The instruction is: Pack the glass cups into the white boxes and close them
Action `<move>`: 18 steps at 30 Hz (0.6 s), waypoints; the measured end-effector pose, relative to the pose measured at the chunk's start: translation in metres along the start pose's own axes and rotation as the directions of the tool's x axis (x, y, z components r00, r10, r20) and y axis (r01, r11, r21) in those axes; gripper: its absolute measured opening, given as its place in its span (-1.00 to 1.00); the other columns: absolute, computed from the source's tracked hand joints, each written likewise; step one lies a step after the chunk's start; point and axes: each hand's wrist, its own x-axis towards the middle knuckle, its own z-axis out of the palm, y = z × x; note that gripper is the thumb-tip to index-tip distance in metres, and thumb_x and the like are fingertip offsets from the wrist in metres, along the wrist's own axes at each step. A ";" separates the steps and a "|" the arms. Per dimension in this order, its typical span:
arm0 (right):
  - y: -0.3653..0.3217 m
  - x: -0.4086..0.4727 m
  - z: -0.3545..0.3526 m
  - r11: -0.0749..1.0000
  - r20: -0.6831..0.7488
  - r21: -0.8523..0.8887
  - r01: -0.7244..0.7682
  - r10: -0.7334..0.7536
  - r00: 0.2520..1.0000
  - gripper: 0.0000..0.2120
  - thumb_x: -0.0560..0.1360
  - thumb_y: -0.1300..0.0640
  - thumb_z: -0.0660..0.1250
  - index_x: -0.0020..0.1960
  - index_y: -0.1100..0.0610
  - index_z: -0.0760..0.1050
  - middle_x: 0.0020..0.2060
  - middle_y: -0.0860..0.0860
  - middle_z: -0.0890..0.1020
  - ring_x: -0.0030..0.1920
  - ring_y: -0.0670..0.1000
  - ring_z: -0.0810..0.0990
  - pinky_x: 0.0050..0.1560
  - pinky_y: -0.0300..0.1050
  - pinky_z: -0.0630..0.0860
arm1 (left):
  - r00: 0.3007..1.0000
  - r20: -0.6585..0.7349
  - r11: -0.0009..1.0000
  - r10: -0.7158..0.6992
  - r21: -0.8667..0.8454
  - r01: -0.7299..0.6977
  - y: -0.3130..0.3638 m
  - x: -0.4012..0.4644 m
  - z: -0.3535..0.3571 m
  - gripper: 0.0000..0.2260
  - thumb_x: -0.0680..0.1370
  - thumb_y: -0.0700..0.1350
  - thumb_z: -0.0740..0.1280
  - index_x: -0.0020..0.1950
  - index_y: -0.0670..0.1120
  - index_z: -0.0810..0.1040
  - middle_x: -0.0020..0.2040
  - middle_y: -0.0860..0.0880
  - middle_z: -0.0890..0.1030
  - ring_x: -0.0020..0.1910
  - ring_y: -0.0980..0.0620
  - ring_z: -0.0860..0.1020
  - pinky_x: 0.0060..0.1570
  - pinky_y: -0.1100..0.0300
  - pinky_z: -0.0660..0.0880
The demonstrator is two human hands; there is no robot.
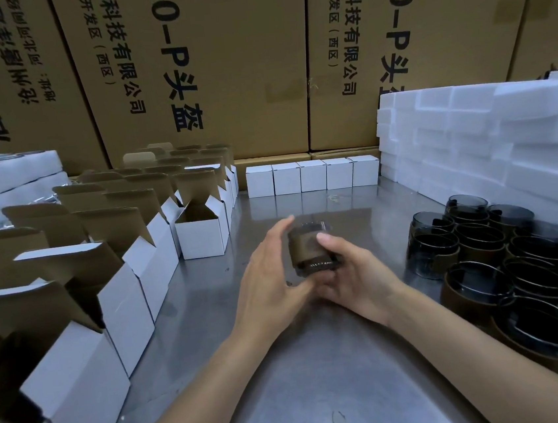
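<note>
Big brown cartons [200, 68] wall off the back, steel table [321, 362] in front, open white boxes [200, 233] lined up on the left. Both hands hold one glass cup [310, 247] above mid-table: right hand [353, 279] has its fingers curled around it, left hand [270, 274] rests on its side with straight fingers. The cup lies tipped, axis running away from the person; which end is the mouth, can't tell. Nearest open box sits up-left, so the left hand's closer.

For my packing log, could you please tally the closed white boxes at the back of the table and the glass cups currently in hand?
Closed white boxes in the back row: 5
Glass cup held between the left hand and right hand: 1
Total: 6
</note>
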 end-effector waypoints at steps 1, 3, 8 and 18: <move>0.002 0.001 0.002 0.999 -0.019 0.006 0.040 -0.040 0.999 -0.61 0.35 0.06 0.40 0.12 0.19 0.53 -0.22 0.06 0.63 -0.34 -0.06 0.61 -0.30 -0.21 0.53 | 1.000 0.007 1.000 0.011 0.012 -0.012 0.001 0.000 0.000 -0.23 0.36 0.08 0.51 0.48 0.04 0.24 0.39 0.15 0.39 0.38 0.16 0.36 0.32 0.22 0.34; 0.004 0.001 0.004 0.996 -0.058 0.001 0.089 -0.089 0.994 -0.67 0.32 0.13 0.44 0.06 0.18 0.56 -0.21 0.07 0.63 -0.28 -0.03 0.62 -0.35 -0.23 0.52 | 0.997 0.021 0.996 0.068 0.057 -0.069 0.002 0.000 0.001 -0.19 0.37 0.09 0.52 0.51 0.01 0.20 0.45 0.09 0.34 0.43 0.15 0.30 0.39 0.17 0.29; 0.006 0.003 0.005 0.988 -0.082 -0.117 0.104 -0.114 0.990 -0.61 0.29 0.06 0.49 0.07 0.15 0.56 -0.16 0.06 0.60 -0.19 -0.03 0.59 -0.20 -0.18 0.52 | 0.989 0.012 0.984 0.148 0.099 -0.149 0.006 0.000 0.001 -0.38 0.42 0.07 0.41 0.44 -0.04 0.35 0.31 0.06 0.49 0.30 0.10 0.43 0.29 0.12 0.40; -0.005 -0.002 -0.002 0.997 -0.003 0.014 -0.079 0.079 0.997 -0.42 0.38 -0.10 0.31 0.28 0.23 0.47 0.03 0.14 0.62 -0.01 0.08 0.58 0.21 -0.07 0.44 | 0.998 -0.025 0.998 -0.058 -0.018 0.058 -0.003 0.002 0.002 -0.41 0.39 0.22 0.38 0.36 0.12 0.29 0.25 0.22 0.50 0.26 0.20 0.46 0.17 0.11 0.47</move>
